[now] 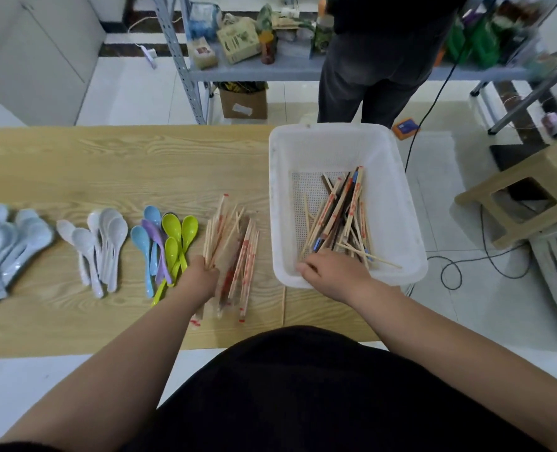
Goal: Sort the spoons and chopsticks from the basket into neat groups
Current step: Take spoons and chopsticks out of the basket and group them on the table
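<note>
Spoons (107,236) lie grouped toward the left edge of the desk (75,164) as the left hand (202,277) grips a chopstick bundle (217,230) and the right hand (336,272), fingers (305,267) curled, grip unclear, reaches among leftover chopsticks (342,210) in the basket (401,190) at the right edge.

White basket (398,230) w/ mixed chopsticks (345,216); 3 spoon grps (169,243) + chopstick pile (238,252) left of it

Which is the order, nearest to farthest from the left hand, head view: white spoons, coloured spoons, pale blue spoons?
Measured from the left hand, which grips the bare chopsticks:
1. Coloured spoons: just left of the hand.
2. White spoons: further left, the middle group.
3. Pale blue spoons: farthest left, at the frame's edge.
</note>
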Tool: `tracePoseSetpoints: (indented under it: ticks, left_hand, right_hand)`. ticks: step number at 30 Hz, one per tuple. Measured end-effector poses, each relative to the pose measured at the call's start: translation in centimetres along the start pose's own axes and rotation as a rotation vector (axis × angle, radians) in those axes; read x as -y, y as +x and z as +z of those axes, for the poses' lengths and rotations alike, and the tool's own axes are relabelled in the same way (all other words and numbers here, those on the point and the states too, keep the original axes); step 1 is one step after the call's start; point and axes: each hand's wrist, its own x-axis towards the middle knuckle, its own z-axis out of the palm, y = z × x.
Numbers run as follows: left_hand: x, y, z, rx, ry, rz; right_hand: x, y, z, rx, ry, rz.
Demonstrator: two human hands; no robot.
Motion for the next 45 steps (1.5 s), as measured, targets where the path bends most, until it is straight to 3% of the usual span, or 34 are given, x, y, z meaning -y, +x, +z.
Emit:
tracePoseSetpoints:
  ticks: [19, 30, 33, 39, 42, 45]
  left_hand:
    - [-1.3, -2.7, 0.2, 0.100, 0.254, 0.217]
    - [-2.7, -1.6, 1.3, 0.029, 0.259, 0.203]
    - [-3.7, -1.8, 1.5, -0.059, 0.217, 0.229]
    - [-11.0, -4.1, 1.6, -0.286, -0.079, 0.565]
    - [-15.5, -5.6, 3.0, -0.250, -0.113, 0.714]
    - [-18.7, -6.2, 6.0, -0.114, 0.010, 0.774]
  right_hand:
    - [0.7, -0.1, 0.4, -0.045, 0.001, 0.061]
    - [-0.7, -0.1, -0.4, 0.013, 0.006, 0.007]
    - [-2.7, -0.2, -1.1, -0.008, -0.016, -0.006]
    - [-8.2, -1.1, -3.8, -0.065, -0.068, -0.037]
    - [-10.9, -1.9, -4.3, -0.075, -0.081, -0.029]
    - [-11.9, -2.5, -3.8, -0.075, -0.055, -0.052]
